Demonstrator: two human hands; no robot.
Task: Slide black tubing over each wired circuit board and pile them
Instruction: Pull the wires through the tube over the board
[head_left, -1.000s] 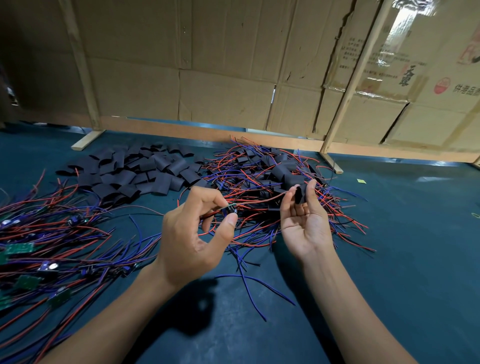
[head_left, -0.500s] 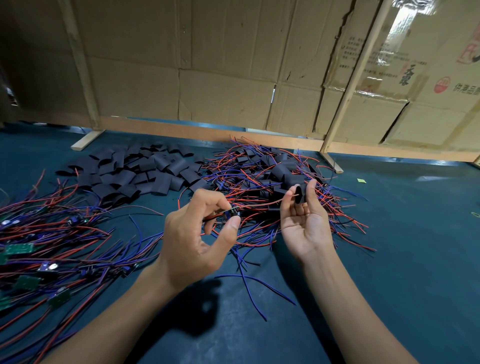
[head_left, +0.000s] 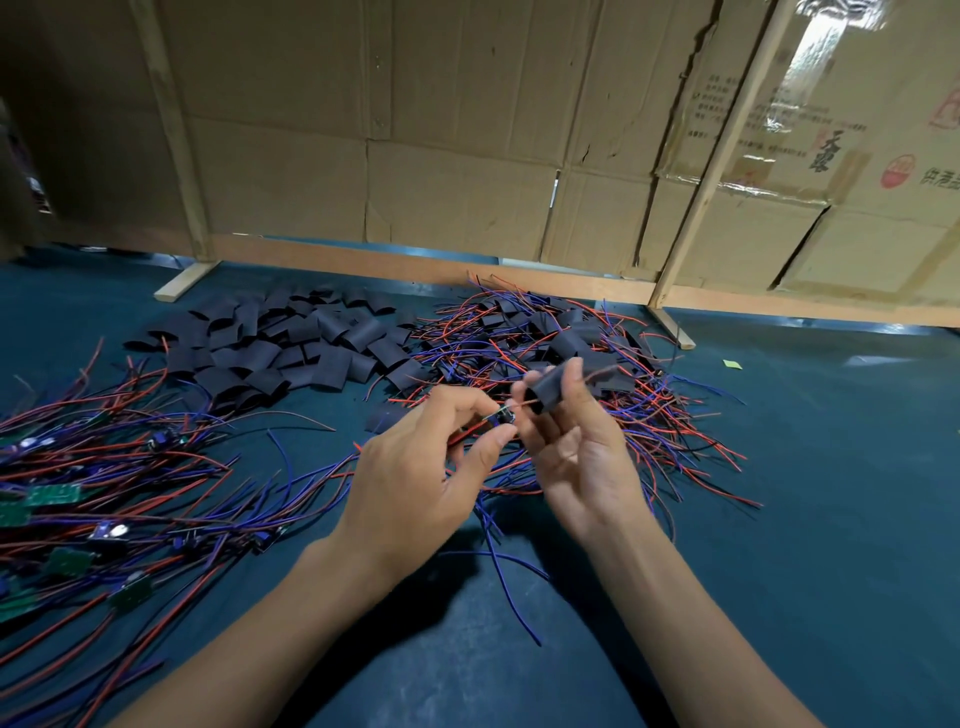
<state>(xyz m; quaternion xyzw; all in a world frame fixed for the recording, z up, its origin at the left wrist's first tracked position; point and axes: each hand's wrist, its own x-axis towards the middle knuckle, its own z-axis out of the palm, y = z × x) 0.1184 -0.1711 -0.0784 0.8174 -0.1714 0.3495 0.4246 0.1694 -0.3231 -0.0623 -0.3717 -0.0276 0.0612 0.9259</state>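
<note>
Head view. No true container on the blue table (head_left: 779, 597); things lie in loose heaps. Far left of centre: heap of black tubing pieces (head_left: 291, 348), flattened short sleeves, overlapping. Just right of it, touching at the edge: pile of sleeved boards (head_left: 561, 338) with red and blue wires splaying out toward the right and near side. Near left: spread of bare circuit boards (head_left: 52, 496), small green boards with long red and blue wires running across the table toward the middle. Cardboard wall (head_left: 415, 130) with wooden slats stands along the far edge. Hands meet at centre, raised above the table in front of the sleeved pile. Left hand (head_left: 415, 478): back toward the camera, thumb and forefinger pinching a small circuit board (head_left: 503, 417) at its near end, wires trailing down beneath the palm. Right hand (head_left: 582, 447): palm turned toward the camera, fingers curled up, thumb and fingertips gripping one tube (head_left: 548, 387) held tilted, its open end facing the board. Board and tube sit just beside each other; a red wire tip reaches the tube's mouth, whether inside it cannot be told. Both forearms enter from the near edge.
</note>
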